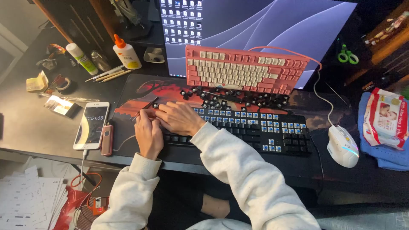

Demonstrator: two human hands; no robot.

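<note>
- Dim lamplight falls on a dark desk (38, 127) crowded with gear, a large monitor (264, 25) glowing at the back.
- Far left, rolls of tape (59, 83) and a small yellowish pad (36, 81) sit near the desk's edge, with a green-and-white tube (82, 58) standing behind them.
- A white glue bottle with an orange tip (126, 53) stands beside the tube, and a few thin brushes or pencils (106, 74) lie in front of it.
- A white smartphone (91, 125) lies face up with its screen lit, a small pinkish device (107, 139) just beside it.
- The left hand (148, 133) rests at the left end of the black keyboard (255, 132), fingers curled down onto it; whether it grips anything I cannot tell.
- The right hand (179, 118) crosses over beside it, touching it, fingers bent toward the same corner; its grip is hidden too.
- That black keyboard lies on a red-and-black desk mat (140, 91); most of its caps are off, showing blue switches.
- Loose black keycaps (238, 99) are strewn just behind it.
- A pink keyboard with white keys (245, 70) leans upright against the monitor.
- A white mouse (343, 146) sits right of the black keyboard.
- Green-handled scissors (348, 55) lie farther back.
- Far right, a pack of wet wipes (385, 118) rests on a blue cloth (392, 159).
</note>
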